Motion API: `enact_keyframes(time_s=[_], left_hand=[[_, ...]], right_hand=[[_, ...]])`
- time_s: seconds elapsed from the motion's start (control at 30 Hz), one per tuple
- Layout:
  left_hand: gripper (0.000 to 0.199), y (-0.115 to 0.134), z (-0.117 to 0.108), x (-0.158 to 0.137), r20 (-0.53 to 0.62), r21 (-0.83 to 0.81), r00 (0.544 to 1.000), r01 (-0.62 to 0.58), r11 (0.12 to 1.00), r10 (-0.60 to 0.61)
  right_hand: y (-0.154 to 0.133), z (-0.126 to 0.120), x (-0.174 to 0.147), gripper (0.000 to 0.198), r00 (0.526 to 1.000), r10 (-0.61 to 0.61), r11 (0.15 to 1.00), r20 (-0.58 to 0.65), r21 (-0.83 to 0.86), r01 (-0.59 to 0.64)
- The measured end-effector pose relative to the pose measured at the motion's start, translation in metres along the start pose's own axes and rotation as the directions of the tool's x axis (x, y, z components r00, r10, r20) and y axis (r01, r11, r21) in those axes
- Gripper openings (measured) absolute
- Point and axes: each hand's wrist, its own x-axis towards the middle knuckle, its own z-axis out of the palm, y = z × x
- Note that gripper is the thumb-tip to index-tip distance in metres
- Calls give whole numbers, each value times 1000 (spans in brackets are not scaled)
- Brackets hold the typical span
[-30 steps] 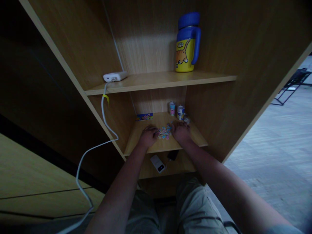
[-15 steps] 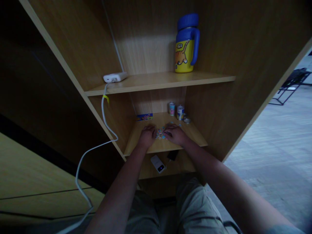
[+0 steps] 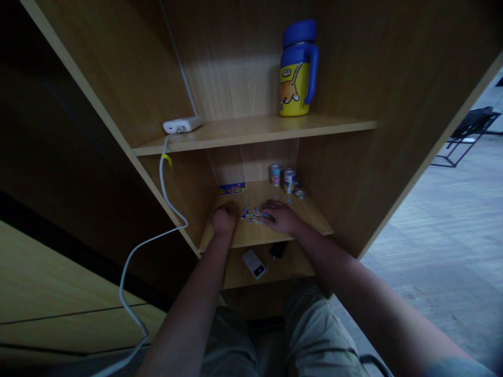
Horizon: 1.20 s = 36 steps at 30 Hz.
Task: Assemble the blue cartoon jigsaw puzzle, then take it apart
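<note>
A loose heap of small multicoloured pieces, seemingly jigsaw pieces (image 3: 255, 214), lies spread on the middle shelf (image 3: 251, 239). At the heap's left side is my left hand (image 3: 223, 218), its fingers curled in; what they may hold is hidden. My right hand (image 3: 280, 216) rests over the right side of the heap, palm down with fingers stretched out, touching pieces. Behind the hands stand two small printed cans, one pink and blue can (image 3: 275, 175) and one blue and white can (image 3: 290, 181). Beside them lie round metal lids (image 3: 299, 193).
A blue and yellow printed card (image 3: 232, 189) lies at the back left. Above, the upper shelf (image 3: 251, 136) carries a blue-yellow mug (image 3: 296, 78) and a white adapter (image 3: 182, 125) with a hanging white cable (image 3: 135, 248). Below sits a white power bank (image 3: 253, 263).
My left hand has moved left, away from my right hand, and the heap of pieces is now spread wider. The right hand has stayed nearly in place.
</note>
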Motion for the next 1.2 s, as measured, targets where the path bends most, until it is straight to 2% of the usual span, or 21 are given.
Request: enact_keyframes(time_s=[0.07,0.2,0.27,0.37,0.47,0.57,0.67,0.73,0.8,1.07,1.2], left_hand=[[41,-7,5,4,11,-12,1000,14,1000,-14],[37,-13,15,10,-66,-22,997,-33,999,32],[38,-11,16,10,-62,0,996,-58,998,58],[39,-6,14,7,-27,-6,982,-185,983,185],[35,0,13,2,-5,-18,941,-337,941,337],[28,4,14,-3,11,9,914,-405,914,405],[25,5,15,-4,6,40,912,-409,911,410],[25,4,16,-2,-2,34,926,-377,926,377],[25,1,18,0,-4,19,937,-349,937,349],[29,-1,16,0,9,92,949,-315,945,316],[28,4,10,-4,14,144,967,-253,957,254]], right_hand=[[0,0,0,28,1000,5,1000,-4,0,-5],[-1,0,1,29,1000,5,1000,-4,2,-5],[-1,0,2,30,1000,9,1000,-5,5,-9],[-1,-2,2,28,999,42,999,-14,19,-41],[-2,-6,2,27,982,166,986,-87,-20,-168],[-4,-10,-1,31,906,353,917,-231,-108,-385],[-3,-9,-5,33,767,542,767,-344,-170,-618],[-2,-6,-7,35,686,629,672,-365,-189,-716],[0,-3,-7,37,644,671,622,-367,-193,-759],[-1,-2,-6,45,630,713,595,-308,-209,-776],[-6,-6,-4,46,654,710,605,-261,-251,-756]])
